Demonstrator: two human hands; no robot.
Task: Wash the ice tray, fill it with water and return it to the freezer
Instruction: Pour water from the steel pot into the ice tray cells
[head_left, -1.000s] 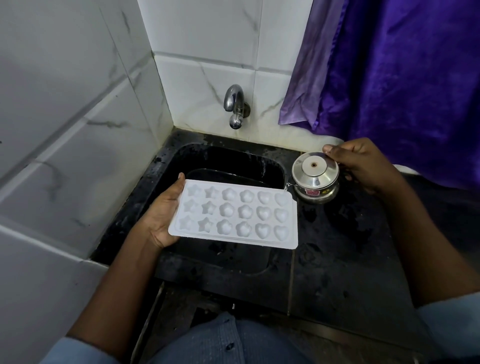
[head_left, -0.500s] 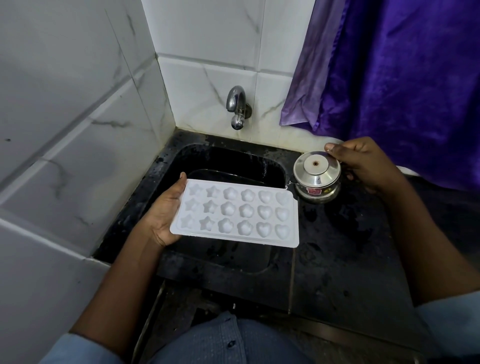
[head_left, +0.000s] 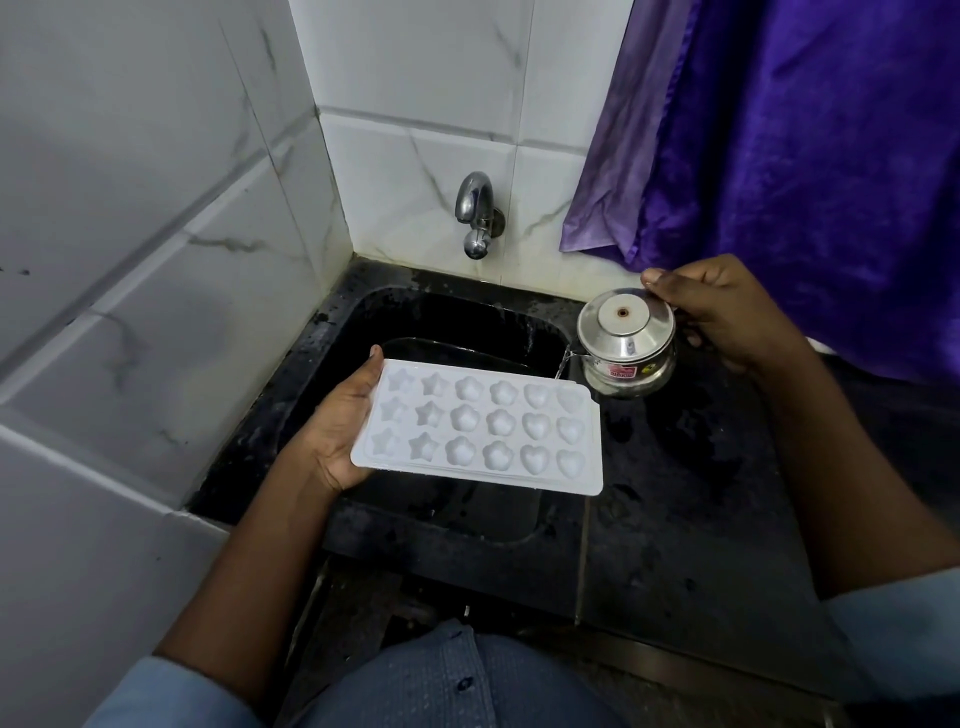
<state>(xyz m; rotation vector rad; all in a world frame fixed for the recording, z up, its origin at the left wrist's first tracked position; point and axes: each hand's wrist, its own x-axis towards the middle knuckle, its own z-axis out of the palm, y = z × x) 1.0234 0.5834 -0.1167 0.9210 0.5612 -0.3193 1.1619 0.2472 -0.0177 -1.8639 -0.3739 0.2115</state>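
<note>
A white ice tray (head_left: 483, 426) with star, flower and heart moulds is held level over the black sink (head_left: 452, 322). My left hand (head_left: 337, 431) grips its left end, thumb on the top edge. My right hand (head_left: 727, 312) holds a small lidded steel pot (head_left: 626, 340) at the sink's right rim, thumb on the lid. The pot is tipped left and a thin stream of water (head_left: 562, 364) runs from its spout toward the tray's far right corner.
A steel tap (head_left: 475, 213) juts from the white tiled wall above the sink, with no water running from it. A purple curtain (head_left: 779, 145) hangs at the right. The wet black counter (head_left: 675, 493) stretches right of the sink.
The pot has tipped a little more to the left and water now streams from its spout. The tray stays in the same place over the sink.
</note>
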